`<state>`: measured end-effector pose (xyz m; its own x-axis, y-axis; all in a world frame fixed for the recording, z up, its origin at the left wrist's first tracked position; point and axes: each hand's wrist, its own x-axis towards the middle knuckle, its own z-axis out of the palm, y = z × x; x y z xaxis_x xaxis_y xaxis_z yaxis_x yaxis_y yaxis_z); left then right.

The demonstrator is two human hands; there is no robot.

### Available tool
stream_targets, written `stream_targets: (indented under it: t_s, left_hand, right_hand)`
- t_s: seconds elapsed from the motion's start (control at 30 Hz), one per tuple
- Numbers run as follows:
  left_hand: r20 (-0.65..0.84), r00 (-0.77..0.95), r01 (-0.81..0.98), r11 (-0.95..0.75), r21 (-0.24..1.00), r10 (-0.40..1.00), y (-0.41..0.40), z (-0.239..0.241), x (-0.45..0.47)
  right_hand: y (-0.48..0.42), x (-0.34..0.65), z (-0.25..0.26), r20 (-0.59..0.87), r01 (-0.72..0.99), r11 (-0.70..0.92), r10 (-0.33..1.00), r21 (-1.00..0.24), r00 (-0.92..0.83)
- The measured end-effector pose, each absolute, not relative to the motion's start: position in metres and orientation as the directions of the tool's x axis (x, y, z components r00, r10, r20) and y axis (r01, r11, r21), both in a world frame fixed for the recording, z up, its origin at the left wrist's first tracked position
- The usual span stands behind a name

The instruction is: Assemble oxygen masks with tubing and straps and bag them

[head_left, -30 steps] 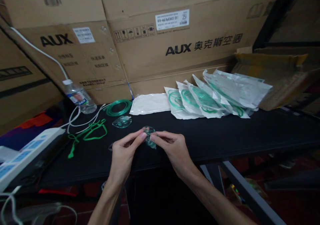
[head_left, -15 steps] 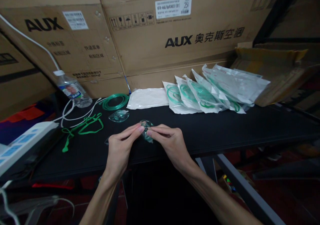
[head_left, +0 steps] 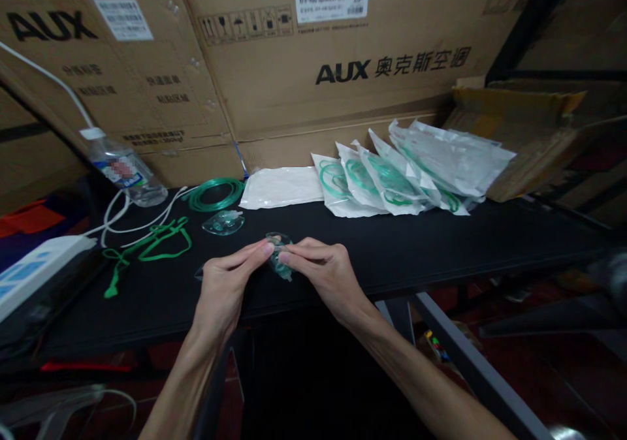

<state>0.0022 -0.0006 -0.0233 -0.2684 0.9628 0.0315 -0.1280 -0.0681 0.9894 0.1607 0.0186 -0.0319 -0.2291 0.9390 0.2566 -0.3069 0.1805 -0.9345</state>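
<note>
Pinched between both hands above the table's front is a clear greenish oxygen mask (head_left: 283, 269). My left hand (head_left: 230, 280) grips its left side with thumb and fingertips. My right hand (head_left: 326, 273) closes thumb and fingers on its right side; the fingers partly hide the mask. A second clear mask (head_left: 224, 222) lies on the black table behind my left hand. Behind it rests a coil of green tubing (head_left: 215, 195). To the left lie green elastic straps (head_left: 164, 244). A clear piece peeks out beside my left hand, mostly hidden by it.
White packets with green tubing (head_left: 392, 179) lean in a row at the back right. A flat white packet (head_left: 281, 188) lies beside them. A plastic bottle (head_left: 130, 175), white cables and a power strip (head_left: 39, 273) stand left. Cardboard boxes (head_left: 274, 94) line the back; an open carton (head_left: 529, 133) stands right.
The camera view has shifted, so the scene sits slightly further left and higher. Both hands keep their pinch on the mask, with little visible change in their hold.
</note>
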Motion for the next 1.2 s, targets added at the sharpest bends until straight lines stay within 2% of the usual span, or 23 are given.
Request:
stream_targets:
  t_s: [0.13, 0.53, 0.63, 0.93, 1.07, 1.2]
  left_hand:
    - [-0.006, -0.251, -0.146, -0.031, 0.989, 0.968, -0.001, -0.021, 0.002]
    - [-0.051, -0.228, -0.184, 0.009, 0.983, 0.972, 0.0, -0.022, -0.001]
    - [-0.043, -0.229, -0.192, -0.001, 0.981, 0.972, -0.001, -0.021, -0.001]
    - [-0.029, -0.16, -0.202, -0.004, 0.979, 0.987, -0.004, -0.017, 0.002]
    - [-0.001, -0.207, -0.192, -0.04, 0.981, 0.978, -0.008, -0.019, 0.0]
    - [0.056, -0.233, -0.142, -0.091, 0.986, 0.971, -0.01, -0.021, -0.003]
  right_hand:
    - [0.019, 0.16, -0.034, 0.346, -0.251, 0.292, 0.916, -0.923, -0.206]
    - [0.016, 0.156, -0.039, 0.469, -0.123, 0.455, 0.874, -0.882, -0.125]
    - [0.017, 0.158, -0.035, 0.426, -0.177, 0.396, 0.886, -0.901, -0.185]
    - [0.017, 0.169, -0.019, 0.211, -0.387, 0.047, 0.895, -0.921, -0.394]
    - [0.016, 0.17, -0.02, 0.238, -0.383, 0.066, 0.875, -0.922, -0.421]
    - [0.015, 0.17, -0.026, 0.309, -0.347, 0.181, 0.881, -0.92, -0.359]
